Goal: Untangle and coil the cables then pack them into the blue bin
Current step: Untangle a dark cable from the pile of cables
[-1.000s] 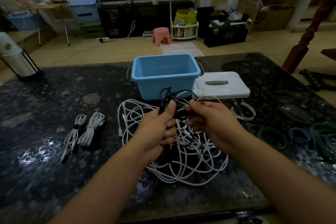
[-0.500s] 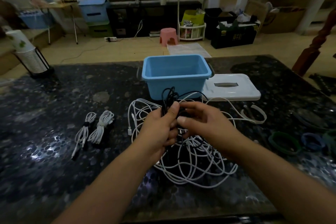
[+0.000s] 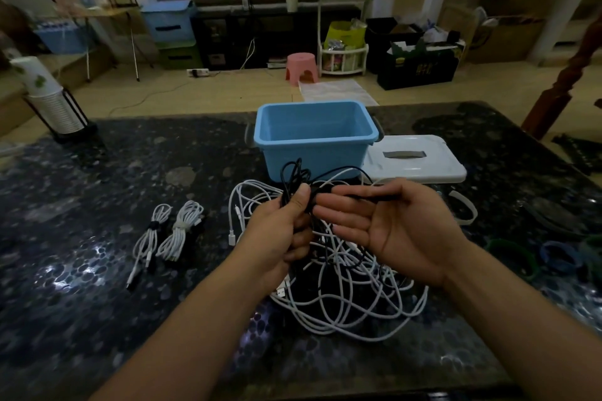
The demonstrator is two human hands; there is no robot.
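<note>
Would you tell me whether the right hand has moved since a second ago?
Yes: the right hand opened and drew rightward, away from the blue plastic bin.

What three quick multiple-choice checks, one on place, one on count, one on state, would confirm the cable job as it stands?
1. Where does the white lid lie?
A. on the bin
B. on the table right of the blue bin
C. on the floor

2. How many coiled white cable bundles lie left of the tangle?
A. two
B. four
C. none

3. What does the left hand do?
A. rests flat on the table
B. grips the black cable
C. reaches into the bin

Answers: 1 B, the lid sits beside the bin; 2 A, two tied bundles lie side by side; 3 B, its fingers curl round the black loops.
</note>
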